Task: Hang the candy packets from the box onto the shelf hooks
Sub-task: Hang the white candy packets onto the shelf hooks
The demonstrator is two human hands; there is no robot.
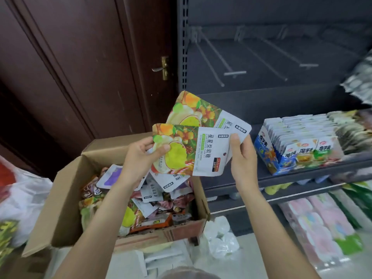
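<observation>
Two fruit-printed candy packets are held fanned above the open cardboard box (66, 196). My left hand (141, 158) grips the front packet (193, 150) at its left edge, along with other packets hanging below. My right hand (241, 158) pinches the white end of the rear packet (203, 111). Several more candy packets (153, 202) fill the box. Bare metal shelf hooks (217, 57) stick out from the dark back panel above.
A dark wooden door (80, 67) with a brass handle stands to the left. Boxed snack packets (296, 146) line the shelf at right, with pink and green packs (326, 222) lower down. Plastic bags (22, 198) lie left of the box, crumpled plastic (221, 236) beside it.
</observation>
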